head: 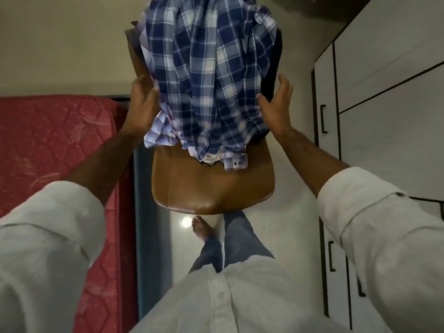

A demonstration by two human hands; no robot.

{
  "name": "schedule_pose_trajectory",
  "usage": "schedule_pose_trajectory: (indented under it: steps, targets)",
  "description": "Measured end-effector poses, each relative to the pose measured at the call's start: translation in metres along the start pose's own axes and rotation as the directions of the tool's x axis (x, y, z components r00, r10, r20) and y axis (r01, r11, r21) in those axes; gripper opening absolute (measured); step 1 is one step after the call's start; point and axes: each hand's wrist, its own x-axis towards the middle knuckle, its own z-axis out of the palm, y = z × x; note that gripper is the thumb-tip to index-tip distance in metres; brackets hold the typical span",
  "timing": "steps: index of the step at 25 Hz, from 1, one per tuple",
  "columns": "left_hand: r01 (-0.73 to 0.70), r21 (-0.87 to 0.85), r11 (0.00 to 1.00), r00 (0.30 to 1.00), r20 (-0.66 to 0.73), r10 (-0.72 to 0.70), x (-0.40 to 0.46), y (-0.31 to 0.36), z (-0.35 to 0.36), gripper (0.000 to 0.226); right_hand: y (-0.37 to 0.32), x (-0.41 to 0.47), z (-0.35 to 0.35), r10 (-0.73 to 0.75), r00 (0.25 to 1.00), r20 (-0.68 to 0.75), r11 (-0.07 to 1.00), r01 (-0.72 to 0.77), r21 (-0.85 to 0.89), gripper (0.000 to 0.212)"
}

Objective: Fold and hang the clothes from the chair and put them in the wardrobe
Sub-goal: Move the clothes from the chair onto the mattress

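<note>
A blue and white checked shirt (206, 80) hangs over the back of a brown chair (211, 188), its cuff reaching the seat. A paler checked garment (158, 133) and a dark garment (271, 75) lie under it. My left hand (141, 102) grips the left edge of the chair back beside the shirt. On the right, my right hand (276, 104) rests against the side of the pile with its fingers spread, touching the dark garment and the shirt. Closed white wardrobe doors (384, 104) with black handles stand to the right.
A red quilted mattress (48, 152) on a bed lies to the left. The glossy floor (288, 224) shows between bed and wardrobe, where my bare foot (201, 229) and trouser legs stand just below the chair seat.
</note>
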Motion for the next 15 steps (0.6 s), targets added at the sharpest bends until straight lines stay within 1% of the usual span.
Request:
schedule_pose_trajectory:
  steps: [1, 2, 3, 5, 6, 8, 10, 11, 14, 15]
  targets:
    - [0.047, -0.062, 0.997, 0.997, -0.064, -0.051, 0.011, 0.001, 0.002, 0.049, -0.001, 0.008, -0.001, 0.053, 0.999, -0.012, 0.995, -0.052, 0.081, 0.077]
    - [0.11, -0.113, 0.988, 0.989, -0.091, -0.12, 0.02, 0.007, 0.003, 0.05, -0.004, 0.014, -0.002, 0.1, 0.995, 0.024, 0.986, -0.102, 0.129, 0.078]
    - [0.138, -0.152, 0.979, 0.985, -0.083, -0.152, 0.026, 0.012, 0.005, 0.052, -0.004, 0.017, -0.003, 0.124, 0.991, 0.058, 0.978, -0.132, 0.164, 0.078]
    - [0.147, -0.107, 0.983, 0.989, -0.02, -0.15, 0.038, 0.019, 0.015, 0.062, -0.001, 0.022, 0.002, 0.158, 0.976, 0.147, 0.966, -0.184, 0.179, 0.076]
    - [0.152, -0.035, 0.988, 0.988, 0.002, -0.152, 0.04, 0.022, 0.018, 0.067, -0.002, 0.024, 0.007, 0.176, 0.965, 0.196, 0.964, -0.209, 0.164, 0.07]
    - [0.153, 0.079, 0.985, 0.988, -0.01, -0.153, 0.042, 0.02, 0.022, 0.072, -0.005, 0.024, 0.017, 0.195, 0.94, 0.28, 0.961, -0.241, 0.137, 0.057]
    - [0.179, 0.072, 0.981, 0.983, -0.042, -0.176, 0.044, 0.016, 0.025, 0.077, -0.012, 0.024, 0.028, 0.21, 0.919, 0.334, 0.955, -0.266, 0.132, 0.05]
    - [0.182, 0.033, 0.983, 0.983, -0.039, -0.181, 0.044, 0.015, 0.026, 0.08, -0.015, 0.024, 0.033, 0.208, 0.914, 0.349, 0.955, -0.266, 0.127, 0.05]
    - [0.195, -0.002, 0.981, 0.981, -0.011, -0.195, 0.042, 0.015, 0.037, 0.095, -0.023, 0.024, 0.051, 0.199, 0.898, 0.393, 0.953, -0.27, 0.136, 0.06]
    - [0.208, -0.045, 0.977, 0.978, -0.009, -0.209, 0.042, 0.017, 0.042, 0.1, -0.028, 0.02, 0.057, 0.19, 0.889, 0.417, 0.952, -0.271, 0.144, 0.063]
